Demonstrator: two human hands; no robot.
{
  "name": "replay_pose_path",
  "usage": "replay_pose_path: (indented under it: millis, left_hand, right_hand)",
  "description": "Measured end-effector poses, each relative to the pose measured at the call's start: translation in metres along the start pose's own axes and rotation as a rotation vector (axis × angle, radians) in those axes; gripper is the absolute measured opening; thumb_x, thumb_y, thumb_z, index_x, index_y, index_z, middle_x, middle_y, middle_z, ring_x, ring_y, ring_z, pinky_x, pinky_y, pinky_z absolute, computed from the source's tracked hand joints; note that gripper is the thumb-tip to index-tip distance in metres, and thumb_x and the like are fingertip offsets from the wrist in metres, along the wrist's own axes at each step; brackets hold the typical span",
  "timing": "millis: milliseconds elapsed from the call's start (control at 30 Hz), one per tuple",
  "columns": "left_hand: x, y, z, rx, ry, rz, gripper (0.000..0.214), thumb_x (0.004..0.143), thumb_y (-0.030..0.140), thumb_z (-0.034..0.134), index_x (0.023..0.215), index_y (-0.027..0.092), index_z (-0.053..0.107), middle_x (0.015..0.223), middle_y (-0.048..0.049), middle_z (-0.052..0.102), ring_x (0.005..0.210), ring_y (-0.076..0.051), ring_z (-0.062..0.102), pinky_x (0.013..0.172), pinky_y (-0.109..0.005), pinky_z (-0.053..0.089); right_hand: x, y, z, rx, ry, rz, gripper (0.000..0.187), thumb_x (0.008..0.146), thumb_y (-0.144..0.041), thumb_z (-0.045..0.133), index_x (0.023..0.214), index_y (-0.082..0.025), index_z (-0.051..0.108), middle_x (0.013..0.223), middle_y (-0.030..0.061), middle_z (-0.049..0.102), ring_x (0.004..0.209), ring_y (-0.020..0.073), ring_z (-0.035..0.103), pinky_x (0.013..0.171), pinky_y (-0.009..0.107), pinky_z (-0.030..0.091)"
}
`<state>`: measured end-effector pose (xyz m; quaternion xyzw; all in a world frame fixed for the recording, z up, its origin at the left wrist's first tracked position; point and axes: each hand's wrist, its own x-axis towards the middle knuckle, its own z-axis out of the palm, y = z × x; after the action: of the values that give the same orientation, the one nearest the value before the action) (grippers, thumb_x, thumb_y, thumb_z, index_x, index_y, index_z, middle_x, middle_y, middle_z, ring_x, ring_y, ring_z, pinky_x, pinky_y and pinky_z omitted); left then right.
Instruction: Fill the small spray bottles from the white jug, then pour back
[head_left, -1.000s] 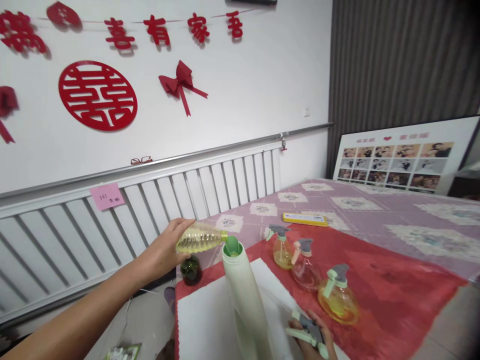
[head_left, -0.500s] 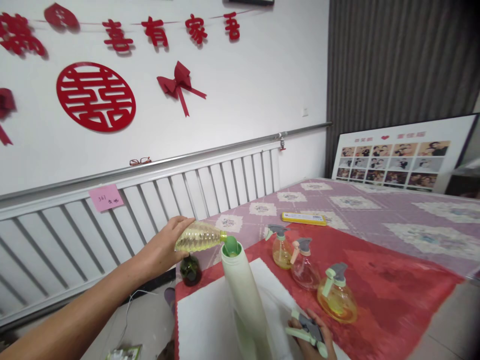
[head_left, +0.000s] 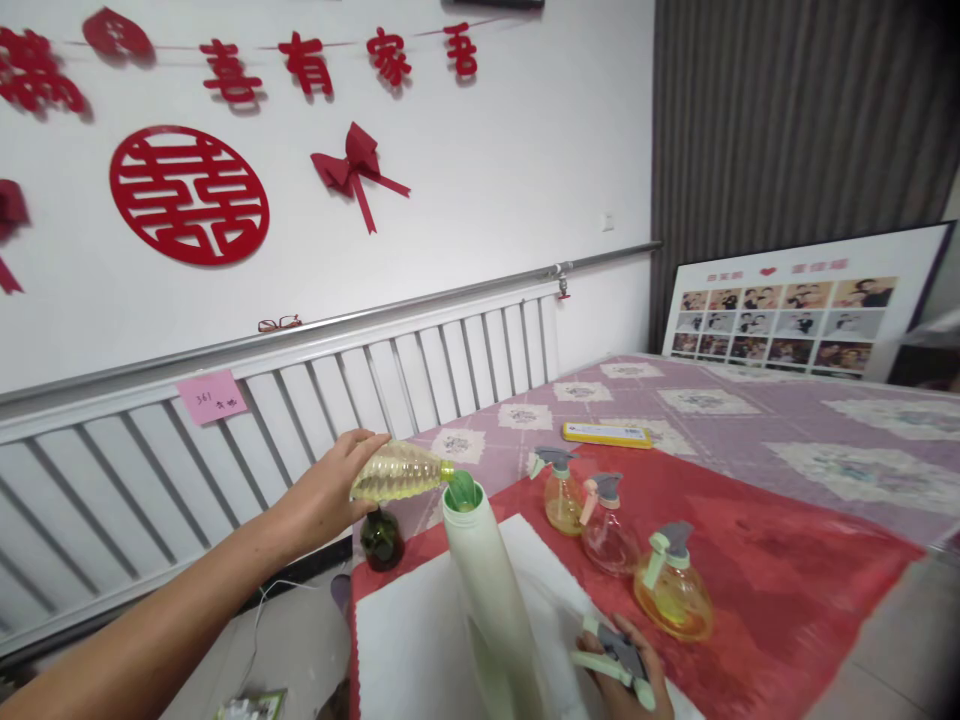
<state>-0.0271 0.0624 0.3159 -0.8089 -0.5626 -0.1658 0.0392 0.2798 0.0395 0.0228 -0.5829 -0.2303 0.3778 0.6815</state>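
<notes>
The surface (head_left: 724,445), under a purple patterned cover, carries everything; a red cloth (head_left: 795,575) lies over its near part, perhaps to guard the cover from drips. On that, a white sheet (head_left: 409,630) spreads beneath the work, which likely makes spills easy to see and soak up. The tall pale green bottle (head_left: 491,590) rises over the sheet, its open mouth uppermost; its base is out of view. The ribbed bottle (head_left: 401,470) lies almost level in the air, neck at that mouth, seemingly tipped so that liquid runs in without splashing. The left hand (head_left: 341,480) wraps its rear end, thumb below and fingers above, a grip that probably suits controlling the tilt. Three spray bottles, amber (head_left: 679,600), clear (head_left: 611,545) and pale yellow (head_left: 562,500), stand in a slanting row to the right, within reach but apart from the pouring. The right hand (head_left: 619,700), partly cut off below, pinches a spray head (head_left: 619,655) beside the sheet, seemingly clear of the stream; whether a bottle hangs beneath it, I cannot tell.
</notes>
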Motion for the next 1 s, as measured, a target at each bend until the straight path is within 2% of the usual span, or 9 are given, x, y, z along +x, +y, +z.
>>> replay_pose_path:
  millis: [367, 767, 1000]
  left_hand:
    - [0.0006, -0.0019, 0.0012, -0.001, 0.018, 0.026, 0.071, 0.079, 0.027, 0.058, 0.143, 0.035, 0.028, 0.145, -0.0050, 0.036, 0.117, -0.026, 0.052, 0.095, -0.041, 0.049]
    - [0.0000, 0.0002, -0.0005, 0.012, 0.021, 0.018, 0.071, 0.079, 0.027, 0.057, 0.143, 0.036, 0.028, 0.145, -0.0041, 0.036, 0.117, -0.026, 0.053, 0.094, -0.040, 0.049]
    - [0.0004, -0.0008, 0.0009, 0.014, 0.030, 0.027, 0.071, 0.079, 0.029, 0.058, 0.143, 0.035, 0.029, 0.145, -0.0052, 0.037, 0.117, -0.027, 0.053, 0.093, -0.040, 0.050]
  right_hand:
    - [-0.0005, 0.0014, -0.0007, 0.009, -0.035, 0.002, 0.071, 0.053, -0.055, 0.078, 0.113, -0.024, 0.056, 0.087, 0.0002, 0.069, 0.086, 0.0275, 0.068, 0.082, 0.042, 0.054]
    - [0.0010, 0.0035, 0.0003, 0.004, -0.007, -0.002, 0.071, 0.053, -0.055, 0.079, 0.112, -0.023, 0.056, 0.090, 0.0018, 0.070, 0.089, 0.0276, 0.067, 0.087, 0.043, 0.051]
    - [0.0007, 0.0042, -0.0003, 0.013, -0.025, -0.014, 0.069, 0.053, -0.054, 0.078, 0.111, -0.023, 0.057, 0.088, 0.0015, 0.070, 0.087, 0.0276, 0.067, 0.084, 0.043, 0.053]
